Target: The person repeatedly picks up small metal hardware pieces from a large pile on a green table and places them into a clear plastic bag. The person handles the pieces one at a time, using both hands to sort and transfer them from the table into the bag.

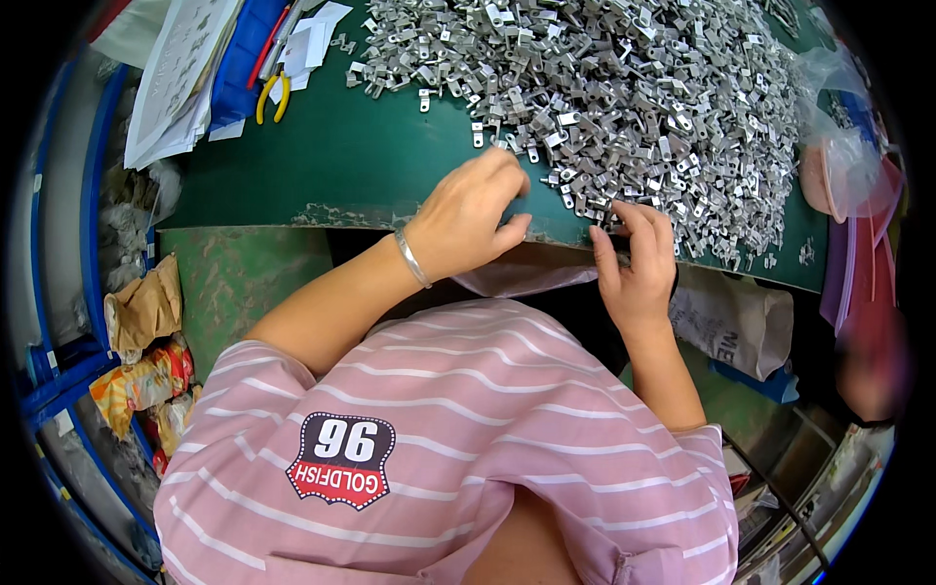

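Heap of small silver metal brackets [624,88] spread across most of the green counter [322,166], thick toward the back and thinning to loose strays near the front edge, so easy pickings sit right within reach. Left hand [473,219] parked at that front edge, knuckles up, fingers [507,175] curled down and drawn together on a few stray pieces at the heap's fringe; can't tell if anything is actually pinched, since the tips are hidden under the hand. Right hand [639,263] just beside it on the counter lip, fingers [634,229] loosely bent and partly open, tips touching the nearest brackets, nothing clearly gripped. Clear plastic bag [526,278] hanging just below the counter edge between both hands, probably sitting there so pieces can be swept straight off the edge into it. Silver bangle [412,258] on the left wrist. Off to the far left, yellow-handled pliers [273,93] next to a stack of papers [180,78], well apart from the hands. Pink bowl [819,180] inside crumpled plastic at the right end.
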Demonstrator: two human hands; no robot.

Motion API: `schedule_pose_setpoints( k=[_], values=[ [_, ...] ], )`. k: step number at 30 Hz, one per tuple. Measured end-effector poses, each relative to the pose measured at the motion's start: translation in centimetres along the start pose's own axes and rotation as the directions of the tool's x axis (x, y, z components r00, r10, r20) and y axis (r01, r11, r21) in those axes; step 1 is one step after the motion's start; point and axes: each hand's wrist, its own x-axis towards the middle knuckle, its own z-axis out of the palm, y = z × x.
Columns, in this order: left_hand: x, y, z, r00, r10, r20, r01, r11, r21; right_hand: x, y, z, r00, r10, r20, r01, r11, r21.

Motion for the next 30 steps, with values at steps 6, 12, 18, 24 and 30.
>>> schedule_pose_setpoints(
  k=[6, 12, 18, 24, 30],
  values=[
    [-1.5, 0.2, 0.1, 0.954, 0.260, 0.151, -0.240, 0.961, -0.134, -0.5, -0.1, 0.5, 0.993, -0.114, -0.004, 0.115, 0.993, 0.012],
    [-0.4, 1.0, 0.5, 0.996, 0.086, 0.020, -0.082, 0.986, -0.143, -0.7, -0.6, 2.7, 0.961, -0.275, -0.004, 0.269, 0.937, 0.222],
    [0.5, 0.1, 0.6, 0.998, 0.050, 0.037, -0.046, 0.995, -0.083, -0.2, -1.0, 2.4, 0.981, -0.192, -0.017, 0.187, 0.927, 0.326],
    [-0.1, 0.1, 0.6, 0.996, 0.089, 0.009, -0.088, 0.995, -0.054, 0.1, -1.0, 1.7, 0.990, -0.136, -0.021, 0.137, 0.953, 0.269],
    [-0.1, -0.4, 0.9, 0.991, 0.133, -0.010, -0.133, 0.987, -0.095, -0.7, -0.8, 2.4, 0.979, -0.205, -0.016, 0.198, 0.922, 0.332]
  ],
)
